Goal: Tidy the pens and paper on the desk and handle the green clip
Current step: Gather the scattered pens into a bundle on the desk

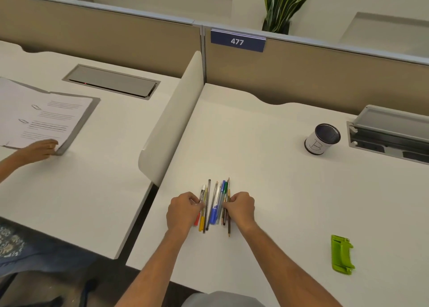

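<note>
Near the desk's [267,144] front edge, the left hand [183,210] and right hand [240,208], fingers curled, press in on either side of a row of pens [214,205] lying flat. A cup [321,138] stands toward the back right, and the green clip [342,254] lies near the front right corner.

The left hand [183,210] and right hand [240,208] cover the flanks of the bunch of pens and pencils [214,205], so their curled fingertips and the outermost barrels are partly hidden. On the neighbouring surface, the stack of papers [46,118] runs off the left edge, its printed lines too blurred to read. The mesh pen cup [322,138] hides its own interior.
</note>
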`<state>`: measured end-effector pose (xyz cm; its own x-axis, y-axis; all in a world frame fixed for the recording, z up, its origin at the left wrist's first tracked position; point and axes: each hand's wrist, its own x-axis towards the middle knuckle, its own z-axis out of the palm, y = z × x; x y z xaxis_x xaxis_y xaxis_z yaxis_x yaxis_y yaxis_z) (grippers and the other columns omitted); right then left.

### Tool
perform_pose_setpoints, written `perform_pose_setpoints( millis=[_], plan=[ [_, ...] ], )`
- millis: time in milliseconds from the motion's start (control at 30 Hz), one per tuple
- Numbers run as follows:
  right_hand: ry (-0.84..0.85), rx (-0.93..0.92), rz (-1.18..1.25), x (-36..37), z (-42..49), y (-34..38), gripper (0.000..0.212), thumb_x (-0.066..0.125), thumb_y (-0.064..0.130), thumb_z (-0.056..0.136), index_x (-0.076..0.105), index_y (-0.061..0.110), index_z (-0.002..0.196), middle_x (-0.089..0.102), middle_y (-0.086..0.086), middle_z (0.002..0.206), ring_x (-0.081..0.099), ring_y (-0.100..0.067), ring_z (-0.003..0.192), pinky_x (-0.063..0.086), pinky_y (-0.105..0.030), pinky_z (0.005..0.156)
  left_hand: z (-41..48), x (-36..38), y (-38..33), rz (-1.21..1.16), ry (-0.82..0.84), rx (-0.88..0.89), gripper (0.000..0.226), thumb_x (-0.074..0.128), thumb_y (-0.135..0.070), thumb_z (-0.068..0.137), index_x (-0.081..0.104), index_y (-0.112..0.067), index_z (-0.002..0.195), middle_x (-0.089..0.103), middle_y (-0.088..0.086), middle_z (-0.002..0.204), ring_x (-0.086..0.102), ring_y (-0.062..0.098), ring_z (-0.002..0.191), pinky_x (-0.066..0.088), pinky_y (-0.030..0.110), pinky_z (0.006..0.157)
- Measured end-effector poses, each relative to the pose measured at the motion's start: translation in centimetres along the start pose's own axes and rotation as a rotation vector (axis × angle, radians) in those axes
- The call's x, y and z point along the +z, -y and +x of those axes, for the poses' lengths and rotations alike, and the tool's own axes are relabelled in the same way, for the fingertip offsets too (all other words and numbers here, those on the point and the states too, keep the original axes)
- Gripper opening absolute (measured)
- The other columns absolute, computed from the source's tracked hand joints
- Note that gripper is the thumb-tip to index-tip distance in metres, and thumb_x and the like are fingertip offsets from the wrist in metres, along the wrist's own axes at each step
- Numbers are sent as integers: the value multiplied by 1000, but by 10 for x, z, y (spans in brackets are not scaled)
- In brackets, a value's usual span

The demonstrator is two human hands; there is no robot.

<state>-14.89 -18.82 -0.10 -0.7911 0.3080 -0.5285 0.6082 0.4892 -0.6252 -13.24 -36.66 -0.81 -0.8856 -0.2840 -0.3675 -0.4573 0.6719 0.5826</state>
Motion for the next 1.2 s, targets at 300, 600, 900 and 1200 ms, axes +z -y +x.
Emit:
perform_pose_setpoints(
  millis=[300, 600, 900, 1200],
  plan=[
    [-23, 47, 110, -2, -5, -3, 15, 84, 7, 90, 73, 3, 80, 78, -15, 75, 80, -28, 63, 69, -45, 61, -3, 2, 1, 14, -13, 16, 27, 90, -46, 86, 76, -23, 92, 75, -6, 81, 72, 12, 73, 59, 30, 66],
    [-1, 11, 162, -8, -6, -16, 10, 79, 4, 94, 75, 6, 85, 78, -12, 79, 80, -28, 72, 70, -42, 64, -13, 1, 0, 31, -27, 33, 23, 87, -40, 91, 76, -22, 100, 76, -4, 87, 71, 10, 74, 59, 28, 67],
    [4, -9, 174, -9, -4, -26, 10, 80, 5, 94, 74, 7, 86, 77, -13, 82, 80, -30, 74, 70, -45, 69, -21, 1, -2, 47, -24, 44, 26, 86, -42, 92, 72, -24, 105, 73, -7, 84, 71, 7, 68, 55, 21, 62],
    [-2, -72, 182, -26, -8, -43, 10, 69, 5, 98, 78, 7, 95, 78, -12, 89, 78, -30, 85, 69, -43, 77, -24, 8, -7, 72, -126, 36, 29, 81, -39, 96, 77, -21, 118, 74, -6, 91, 70, 13, 78, 50, 25, 63]
  ],
)
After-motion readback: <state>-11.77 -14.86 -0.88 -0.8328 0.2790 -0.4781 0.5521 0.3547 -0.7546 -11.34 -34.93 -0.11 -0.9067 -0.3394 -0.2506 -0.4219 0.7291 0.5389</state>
